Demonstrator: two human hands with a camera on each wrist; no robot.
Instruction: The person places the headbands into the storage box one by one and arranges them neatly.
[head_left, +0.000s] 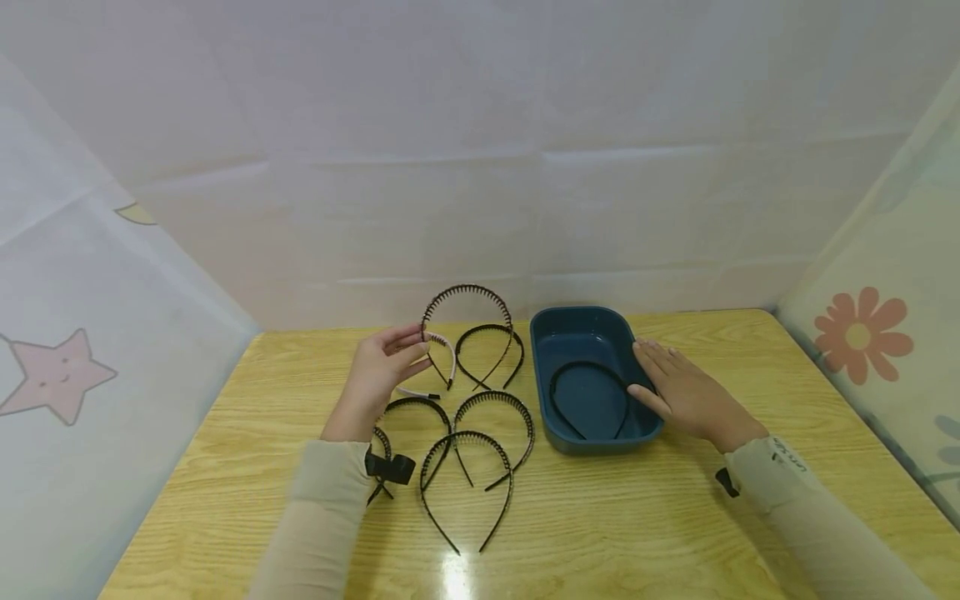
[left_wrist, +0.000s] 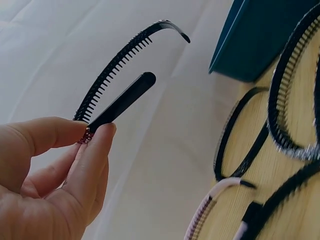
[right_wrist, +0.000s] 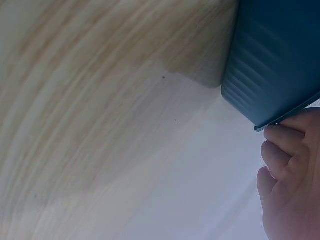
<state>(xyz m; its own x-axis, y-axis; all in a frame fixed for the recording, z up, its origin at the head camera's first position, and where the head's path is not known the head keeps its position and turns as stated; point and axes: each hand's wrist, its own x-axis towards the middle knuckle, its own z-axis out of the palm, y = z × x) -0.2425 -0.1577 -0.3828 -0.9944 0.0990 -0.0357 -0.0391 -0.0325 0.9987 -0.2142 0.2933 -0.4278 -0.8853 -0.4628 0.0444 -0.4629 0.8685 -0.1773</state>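
Observation:
My left hand [head_left: 382,367] pinches a black toothed headband [head_left: 467,288] between thumb and fingers, holding it raised above the table. In the left wrist view, the grip on this headband [left_wrist: 107,72] is near one end, at a patch of small reddish beads. My right hand [head_left: 686,396] lies against the right rim of a blue plastic bin [head_left: 573,313], fingers stretched out and thumb over the edge. From the right wrist, the fingertips touch the rim of the bin [right_wrist: 280,65]. A thin black headband [head_left: 588,364] lies inside the bin.
Several headbands lie on the wooden table [head_left: 600,517] left of the bin: a pale pink one [head_left: 453,358], a black one at the back [head_left: 521,346], and toothed ones nearer, including the front one [head_left: 467,434]. A white sheet [head_left: 480,208] hangs behind.

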